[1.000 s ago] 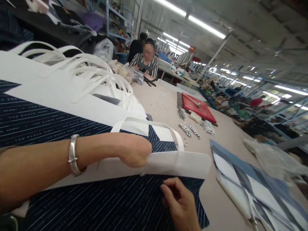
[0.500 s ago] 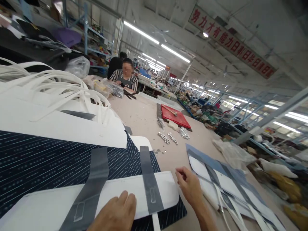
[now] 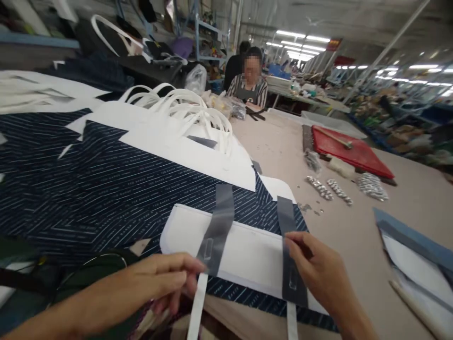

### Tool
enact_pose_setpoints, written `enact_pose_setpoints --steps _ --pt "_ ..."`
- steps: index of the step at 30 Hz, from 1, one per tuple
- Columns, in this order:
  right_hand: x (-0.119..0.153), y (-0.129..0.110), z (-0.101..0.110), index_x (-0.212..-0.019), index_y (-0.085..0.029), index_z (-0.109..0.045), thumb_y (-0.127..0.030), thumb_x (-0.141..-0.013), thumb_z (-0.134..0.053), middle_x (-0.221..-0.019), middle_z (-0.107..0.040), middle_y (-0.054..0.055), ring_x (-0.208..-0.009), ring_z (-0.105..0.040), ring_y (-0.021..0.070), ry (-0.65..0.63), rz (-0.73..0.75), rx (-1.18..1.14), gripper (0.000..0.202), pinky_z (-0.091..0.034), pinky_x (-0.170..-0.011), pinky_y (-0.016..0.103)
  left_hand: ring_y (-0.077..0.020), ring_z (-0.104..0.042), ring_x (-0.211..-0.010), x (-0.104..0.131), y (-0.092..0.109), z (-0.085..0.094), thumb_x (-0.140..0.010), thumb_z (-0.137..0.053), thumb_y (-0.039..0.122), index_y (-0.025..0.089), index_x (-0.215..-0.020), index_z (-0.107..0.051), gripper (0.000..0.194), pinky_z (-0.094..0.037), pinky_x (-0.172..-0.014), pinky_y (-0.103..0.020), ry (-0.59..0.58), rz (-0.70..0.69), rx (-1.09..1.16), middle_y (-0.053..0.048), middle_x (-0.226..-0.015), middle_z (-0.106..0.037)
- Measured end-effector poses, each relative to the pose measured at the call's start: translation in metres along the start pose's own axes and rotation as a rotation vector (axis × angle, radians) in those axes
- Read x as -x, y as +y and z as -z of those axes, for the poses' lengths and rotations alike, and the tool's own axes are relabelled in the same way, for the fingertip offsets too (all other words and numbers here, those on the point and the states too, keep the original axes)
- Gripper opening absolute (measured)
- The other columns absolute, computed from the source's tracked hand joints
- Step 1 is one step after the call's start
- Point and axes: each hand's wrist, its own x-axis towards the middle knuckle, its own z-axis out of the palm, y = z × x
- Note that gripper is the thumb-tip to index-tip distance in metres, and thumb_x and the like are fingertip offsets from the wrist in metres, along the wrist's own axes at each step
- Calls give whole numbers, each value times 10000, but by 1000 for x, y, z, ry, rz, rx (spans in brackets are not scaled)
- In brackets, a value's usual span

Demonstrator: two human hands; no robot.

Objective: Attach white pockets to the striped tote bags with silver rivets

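A white panel [image 3: 251,250] crossed by two grey straps lies on dark blue striped fabric [image 3: 106,189]. My left hand [image 3: 170,278] is at the lower end of the left grey strap [image 3: 221,222], fingers apart, beside a white strip [image 3: 197,307] that hangs down. Over the right grey strap [image 3: 287,217] is my right hand [image 3: 314,264], thumb and forefinger pressed together near the strap's edge; whatever they hold, if anything, is hidden. Another white strip [image 3: 291,321] hangs below that strap.
White looped straps [image 3: 191,111] lie on white sheets at the back left. A red board [image 3: 350,151] with a hammer [image 3: 336,138], metal-piece bundles [image 3: 371,185] and blue-white panels [image 3: 414,255] are to the right. A person [image 3: 249,80] sits across the table.
The view has turned left. My left hand has moved to the left strap's lower end, its fingers now spread. My right hand has moved from the panel's right end onto the right strap.
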Motion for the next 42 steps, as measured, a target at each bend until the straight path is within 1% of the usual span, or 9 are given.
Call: enact_pose_setpoints --steps 4,8,12,17,27,32,36,39,42 --pt "7 -43 -4 -887 -235 -685 -374 -858 -588 -734 -704 9 -610 -655 165 -133 84 -199 172 -503 -586 250 -211 -611 -1037 -12 23 -12 -882 -465 462 277 -1264 -598 445 -478 -759 -273 -72 -101 555 -101 -1281 -605" --pt "13 -79 -12 -875 -223 -684 -254 -863 -588 -704 -679 -2 -584 -623 132 -174 229 -304 101 -491 -579 226 -251 -517 -1240 -35 24 -26 -901 -350 559 265 -1378 -478 575 -462 -918 -336 -172 -154 625 -103 -1427 -487" --pt "18 -95 -23 -871 -223 -694 -177 -844 -589 -715 -664 -4 -591 -597 118 -227 288 -345 117 -471 -572 218 -237 -449 -1319 -47 24 -33 -922 -274 586 249 -1400 -440 608 -401 -1045 -368 -196 -167 687 -102 -1419 -500" --pt "24 -101 -45 -874 -226 -705 -189 -799 -635 -717 -664 -17 -541 -559 102 -242 171 -372 109 -446 -546 217 -191 -428 -1340 -55 24 -41 -954 -348 382 229 -1323 -524 437 -324 -1139 -342 -106 -240 836 -58 -1385 -547" --pt "25 -102 -69 -766 -175 -692 -300 -818 -629 -660 -662 2 -568 -522 113 -232 -154 -592 149 -428 -545 217 -202 -561 -1194 -69 22 -69 -865 -548 163 161 -1092 -677 261 -405 -1057 -314 123 -348 931 -91 -1176 -685" --pt "23 -97 -66 -682 -160 -668 -303 -782 -651 -594 -612 -4 -522 -474 100 -211 -152 -587 175 -386 -504 217 -185 -568 -1172 -76 22 -78 -889 -538 199 178 -1077 -667 229 -424 -1022 -282 151 -326 849 -73 -1163 -679" --pt "14 -74 -51 -647 -170 -619 -357 -786 -650 -517 -533 -35 -475 -455 89 -187 -261 -740 235 -390 -472 208 -166 -629 -1015 -82 27 -72 -900 -499 244 208 -1029 -645 198 -482 -926 -296 218 -344 688 -28 -1067 -681" --pt "7 -47 -40 -673 -171 -615 -394 -791 -649 -521 -523 -39 -465 -456 89 -119 -361 -691 255 -389 -452 203 -146 -621 -815 -89 30 -64 -918 -451 281 232 -1025 -640 222 -499 -784 -301 252 -380 161 -3 -959 -676" --pt "3 -27 -35 -671 -166 -608 -403 -789 -653 -519 -512 -43 -453 -435 84 -108 -407 -558 269 -360 -436 200 -198 -601 -922 -103 27 -60 -909 -430 203 214 -1052 -638 252 -476 -858 -377 280 -621 -541 -36 -1055 -659"
